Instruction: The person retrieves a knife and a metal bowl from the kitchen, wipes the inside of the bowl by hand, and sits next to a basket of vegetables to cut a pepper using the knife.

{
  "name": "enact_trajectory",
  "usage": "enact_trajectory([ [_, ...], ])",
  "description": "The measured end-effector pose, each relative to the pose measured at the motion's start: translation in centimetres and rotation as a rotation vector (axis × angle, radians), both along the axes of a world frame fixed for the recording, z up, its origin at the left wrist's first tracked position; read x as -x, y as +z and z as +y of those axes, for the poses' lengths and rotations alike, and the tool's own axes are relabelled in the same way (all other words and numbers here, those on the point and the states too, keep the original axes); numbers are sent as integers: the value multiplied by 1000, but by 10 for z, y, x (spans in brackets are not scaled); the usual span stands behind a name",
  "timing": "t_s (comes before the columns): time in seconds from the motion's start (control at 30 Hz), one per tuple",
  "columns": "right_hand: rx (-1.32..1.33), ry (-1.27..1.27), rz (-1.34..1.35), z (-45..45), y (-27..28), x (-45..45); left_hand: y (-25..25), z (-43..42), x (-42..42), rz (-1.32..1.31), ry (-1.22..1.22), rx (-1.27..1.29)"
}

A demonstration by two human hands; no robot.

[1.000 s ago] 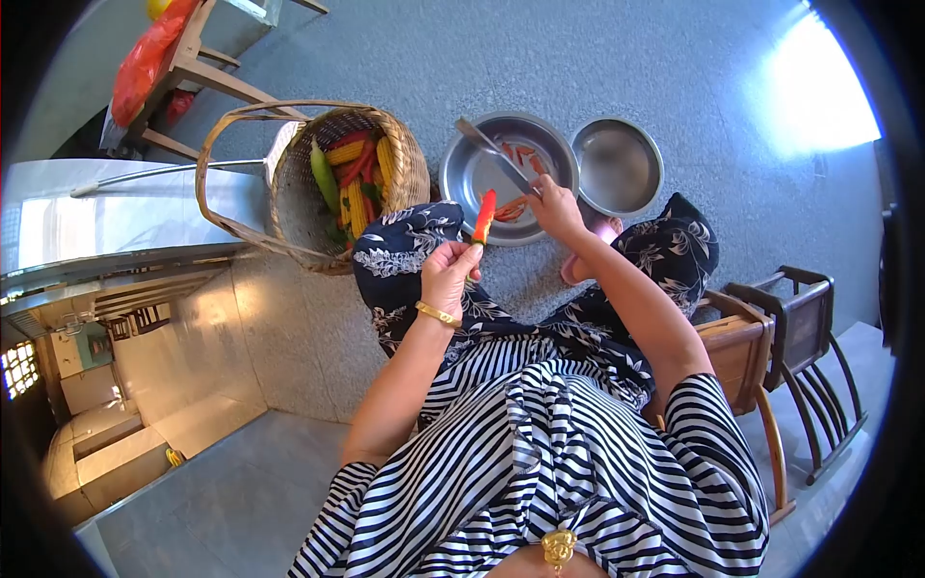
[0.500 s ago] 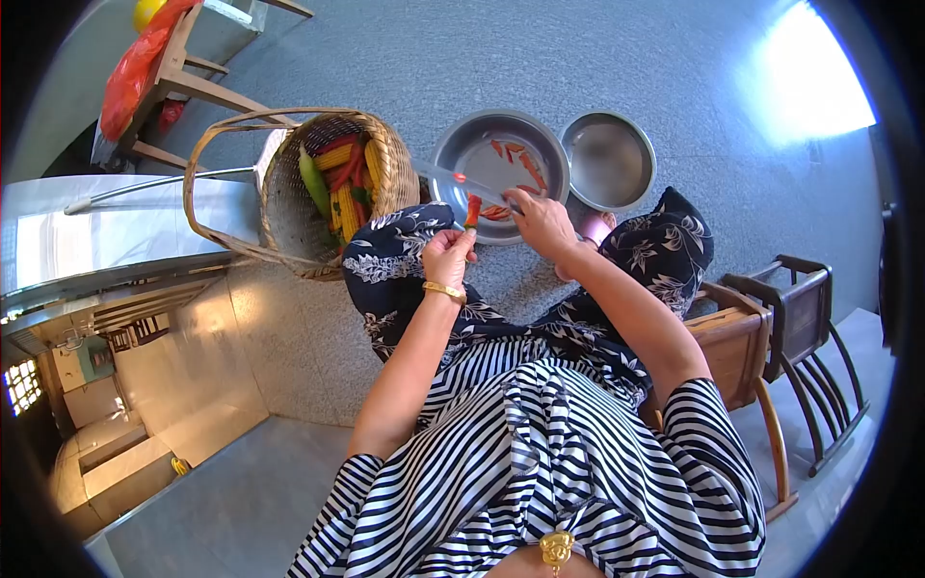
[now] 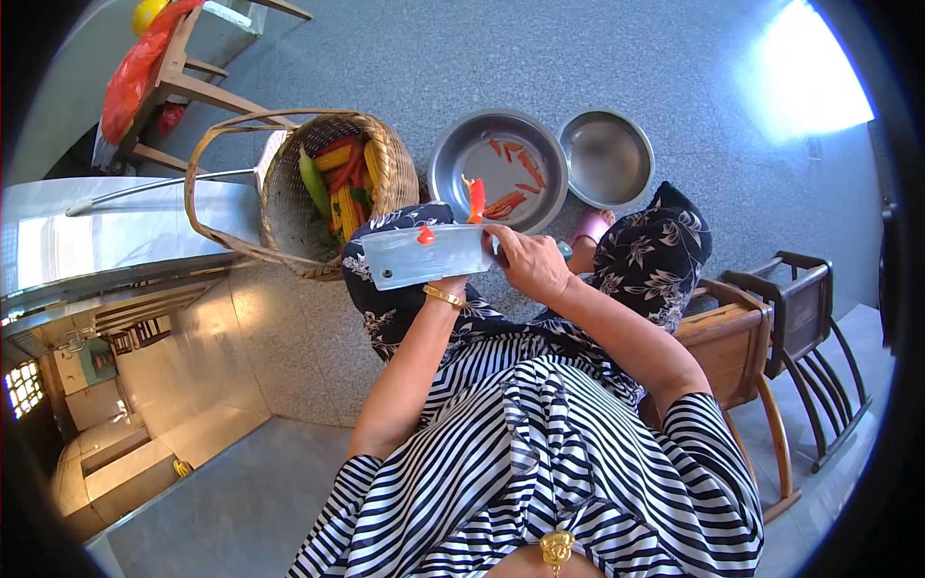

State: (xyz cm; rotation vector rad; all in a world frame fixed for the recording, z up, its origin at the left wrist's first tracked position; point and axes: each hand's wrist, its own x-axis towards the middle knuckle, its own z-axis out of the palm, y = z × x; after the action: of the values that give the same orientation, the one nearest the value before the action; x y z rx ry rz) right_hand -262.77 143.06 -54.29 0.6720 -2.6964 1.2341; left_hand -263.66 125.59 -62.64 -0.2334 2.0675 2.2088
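Observation:
My right hand [image 3: 532,262] is closed round the handle of a wide-bladed knife [image 3: 414,257], whose blade lies flat across the view to the left. A small red piece [image 3: 426,235] sticks to the blade. Mostly behind the blade is my left hand [image 3: 451,284], with its fingers hidden. A red pepper [image 3: 476,199] sticks up past the blade's upper edge, above my left hand. Beyond it, a metal basin [image 3: 498,123] holds several red pepper strips [image 3: 529,171].
A wicker basket [image 3: 393,164] with corn [image 3: 348,212], red peppers and a green pepper [image 3: 313,180] stands left. Right of the basin is a second metal bowl [image 3: 607,159]. Wooden chairs [image 3: 718,337] stand at the right, a wooden stool [image 3: 207,89] at the upper left.
The knife has swung toward me, from over the basin to across my left hand, its blade now showing broadside. My right hand has moved closer to me. The small red piece moved with the blade.

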Motion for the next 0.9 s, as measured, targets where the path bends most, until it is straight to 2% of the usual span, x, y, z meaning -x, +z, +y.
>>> enact_trajectory([
  [0.1,-13,16,3,3,-4,0,12,4,-6,19,-41,25],
  [0.17,-94,-44,52,6,-23,-1,64,28,-11,-135,331,-338],
  [0.2,-95,-45,55,10,-25,-1,70,34,-9,-113,408,-331],
  [0.27,-189,-181,-45,17,-28,-2,80,27,-9,-191,175,-109],
  [0.4,-233,-86,-114,17,-11,-3,80,30,-9,-193,199,-156],
  [0.53,-286,-46,-217,11,2,-2,78,30,-9,-123,154,-10],
  [0.6,-119,-61,-186,10,1,-3,75,27,-11,-76,94,212],
  [0.63,-118,-61,-187,11,0,-3,75,25,-12,-59,85,246],
  [0.7,20,-112,-224,13,-2,-3,76,22,-15,-66,84,270],
  [0.83,114,-158,-292,15,0,1,77,20,-17,-67,86,258],
  [0.9,263,-199,-330,17,2,3,78,18,-17,-72,84,259],
])
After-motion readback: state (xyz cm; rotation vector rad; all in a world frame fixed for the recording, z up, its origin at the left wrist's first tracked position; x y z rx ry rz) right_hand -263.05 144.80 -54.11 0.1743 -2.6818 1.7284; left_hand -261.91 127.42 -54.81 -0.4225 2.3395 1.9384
